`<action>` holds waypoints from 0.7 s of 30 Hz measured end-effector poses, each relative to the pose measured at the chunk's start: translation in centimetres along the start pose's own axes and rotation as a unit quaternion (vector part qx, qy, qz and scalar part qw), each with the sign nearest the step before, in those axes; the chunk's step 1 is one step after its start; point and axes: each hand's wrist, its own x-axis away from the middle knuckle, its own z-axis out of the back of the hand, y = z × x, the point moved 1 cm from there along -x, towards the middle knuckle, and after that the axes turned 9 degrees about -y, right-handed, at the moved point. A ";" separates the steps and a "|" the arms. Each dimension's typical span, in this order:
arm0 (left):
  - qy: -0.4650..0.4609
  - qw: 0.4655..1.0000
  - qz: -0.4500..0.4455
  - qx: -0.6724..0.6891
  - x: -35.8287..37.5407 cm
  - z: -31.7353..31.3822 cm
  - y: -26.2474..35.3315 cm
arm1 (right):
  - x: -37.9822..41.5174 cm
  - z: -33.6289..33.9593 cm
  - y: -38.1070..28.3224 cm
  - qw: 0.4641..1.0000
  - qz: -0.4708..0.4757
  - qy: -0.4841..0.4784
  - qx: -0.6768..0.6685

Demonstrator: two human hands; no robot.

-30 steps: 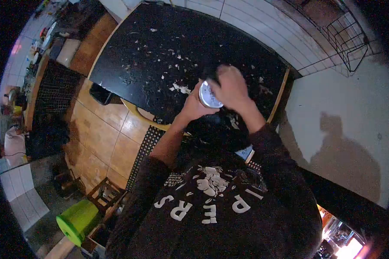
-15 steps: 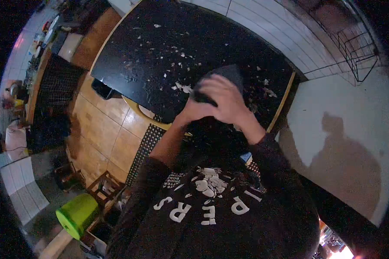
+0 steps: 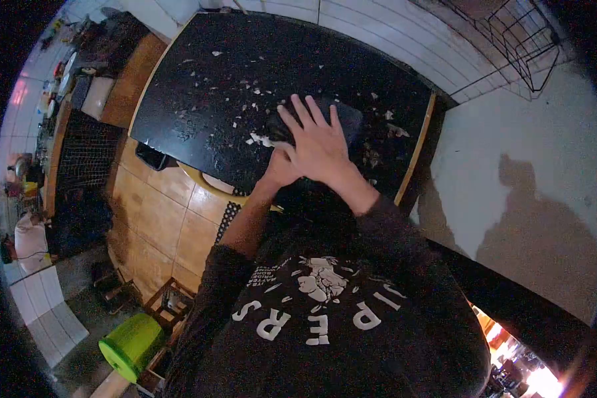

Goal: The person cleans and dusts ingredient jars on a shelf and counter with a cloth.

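Worktop [image 3: 166, 113] at left, pale scraps [image 3: 260, 140] near the hands; a careless sweep could scatter them. Left hand [image 3: 284, 170] mostly hidden, grip can't be told. Right hand [image 3: 319, 147] overlaps it, fingers spread wide. Dark object [image 3: 354, 121] behind that hand, showing rightward; might slip if pressed off-centre.

Green bucket [image 3: 134, 343] at lower left, wooden frame [image 3: 175, 284] beside it, tiled floor [image 3: 156, 209], wire rack [image 3: 521, 56] upper right
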 end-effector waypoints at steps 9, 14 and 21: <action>0.014 0.992 -0.087 0.095 0.0 1.0 -0.2 | 9.1 -5.6 2.5 0.986 0.146 0.038 -0.070; 0.104 0.965 -0.095 0.220 -0.5 2.5 5.2 | 9.7 -6.7 4.6 0.991 0.031 -0.101 -0.078; 0.073 0.912 -0.049 0.401 3.2 3.0 9.1 | 0.7 0.9 3.4 0.800 -0.206 0.008 -0.564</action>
